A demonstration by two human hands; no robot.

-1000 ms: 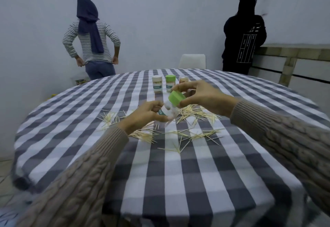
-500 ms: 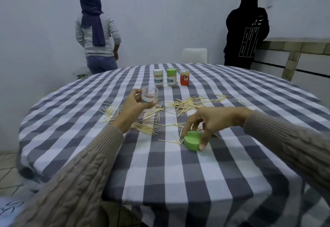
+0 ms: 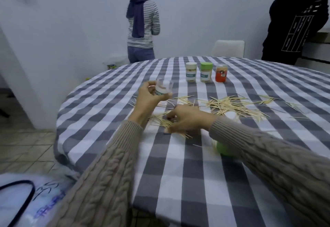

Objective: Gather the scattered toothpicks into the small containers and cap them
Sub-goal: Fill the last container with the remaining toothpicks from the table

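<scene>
Three jars (image 3: pixel 205 72) stand in a row at the far side of the tabletop (image 3: pixel 178 182). Toothpicks (image 3: pixel 230 106) lie scattered nearer, in the middle. A cap (image 3: pixel 224 149) lies in front of them, beneath the right sleeve (image 3: pixel 276 164).

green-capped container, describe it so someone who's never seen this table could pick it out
On the round checked table, look to the far side, where three small containers stand in a row beyond the scattered toothpicks. The green-capped container is the middle one; the white-capped container stands left of it and the red container right.
</scene>
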